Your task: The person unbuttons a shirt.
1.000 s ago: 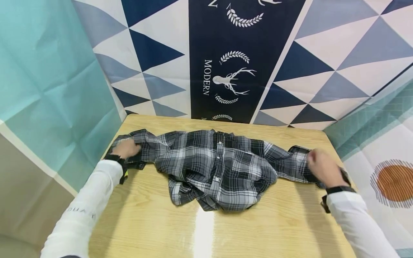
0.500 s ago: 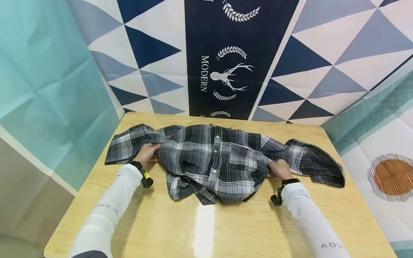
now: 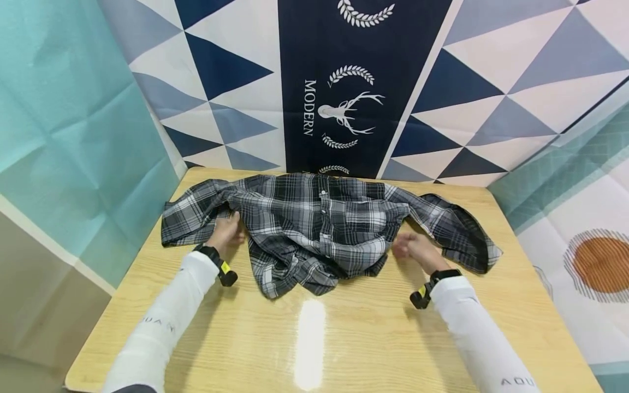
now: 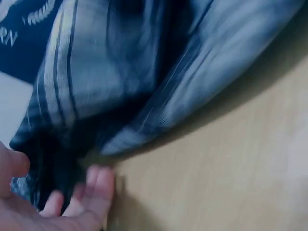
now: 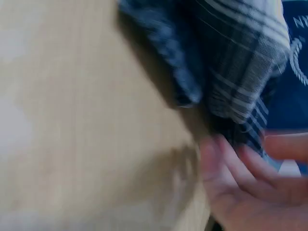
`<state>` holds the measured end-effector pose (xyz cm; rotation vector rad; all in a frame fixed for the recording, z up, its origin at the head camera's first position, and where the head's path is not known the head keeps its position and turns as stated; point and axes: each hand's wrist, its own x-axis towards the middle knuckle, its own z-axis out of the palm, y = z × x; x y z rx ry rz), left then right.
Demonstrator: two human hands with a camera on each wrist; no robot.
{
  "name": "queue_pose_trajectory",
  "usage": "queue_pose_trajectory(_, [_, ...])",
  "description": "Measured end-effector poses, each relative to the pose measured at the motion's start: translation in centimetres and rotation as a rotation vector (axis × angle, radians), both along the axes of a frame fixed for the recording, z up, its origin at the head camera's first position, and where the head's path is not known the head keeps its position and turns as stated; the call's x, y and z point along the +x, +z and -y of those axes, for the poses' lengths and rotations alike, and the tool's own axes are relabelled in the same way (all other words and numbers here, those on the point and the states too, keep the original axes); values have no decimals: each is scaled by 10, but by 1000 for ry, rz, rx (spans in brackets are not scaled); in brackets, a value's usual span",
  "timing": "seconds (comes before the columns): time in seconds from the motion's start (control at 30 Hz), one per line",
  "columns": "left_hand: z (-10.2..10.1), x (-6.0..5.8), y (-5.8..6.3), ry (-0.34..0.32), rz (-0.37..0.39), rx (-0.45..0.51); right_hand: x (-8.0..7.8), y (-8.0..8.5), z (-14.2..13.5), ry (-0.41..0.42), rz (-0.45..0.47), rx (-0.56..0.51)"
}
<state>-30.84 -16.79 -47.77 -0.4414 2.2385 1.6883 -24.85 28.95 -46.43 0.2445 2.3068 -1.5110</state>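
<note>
A black, grey and white plaid button-up shirt (image 3: pixel 314 218) lies on the wooden table, buttons up, its sleeves spread to both sides and its lower part bunched. My left hand (image 3: pixel 227 232) is at the shirt's left side, just below where the sleeve joins. In the left wrist view, its thumb and fingers (image 4: pixel 98 185) are parted beside the cloth (image 4: pixel 96 62), with nothing between them. My right hand (image 3: pixel 416 248) hovers by the shirt's right side, under the right sleeve (image 3: pixel 457 234). Its relaxed, blurred fingers (image 5: pixel 231 168) are apart from the fabric.
The light wooden table (image 3: pixel 255 344) ends at a patterned backdrop (image 3: pixel 344 82) along its far edge. A teal sheet (image 3: pixel 88 136) hangs on the left, and a pale curtain with an orange circle (image 3: pixel 601 265) on the right.
Both hands moved inward from the sleeve ends to the shirt's sides and gripped it there. The shirt has since shifted toward the far edge, and both hands have let go.
</note>
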Motion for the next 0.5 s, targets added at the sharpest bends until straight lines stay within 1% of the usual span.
queue_pose_trajectory(0.03, [-4, 6, -2, 0, 3, -13, 5, -3, 2, 57, 10, 41])
queue_pose_trajectory(0.07, [-8, 12, -5, -44, -4, -52, 9, -6, 4, 116, 23, 76])
queue_pose_trajectory(0.1, [-13, 17, -6, -101, -15, -63, 13, -8, 7, 165, 32, 102])
queue_pose_trajectory(0.13, [-18, 22, -7, -167, -39, -93, 15, -11, 10, 190, 22, 136])
queue_pose_trajectory(0.2, [-29, 30, -10, -274, -98, -157, 18, -17, 18, 179, -9, 199])
queue_pose_trajectory(0.27, [-40, 35, -15, -334, -174, -222, 16, -22, 26, 127, -65, 275])
queue_pose_trajectory(0.33, [-48, 37, -17, -325, -216, -281, 13, -26, 32, 70, -113, 359])
queue_pose_trajectory(0.37, [-51, 36, -19, -304, -221, -314, 12, -27, 34, 49, -123, 385])
queue_pose_trajectory(0.43, [-54, 34, -21, -257, -190, -349, 11, -27, 37, 7, -132, 390])
queue_pose_trajectory(0.5, [-53, 28, -21, -216, -127, -316, 12, -23, 38, -28, -148, 339])
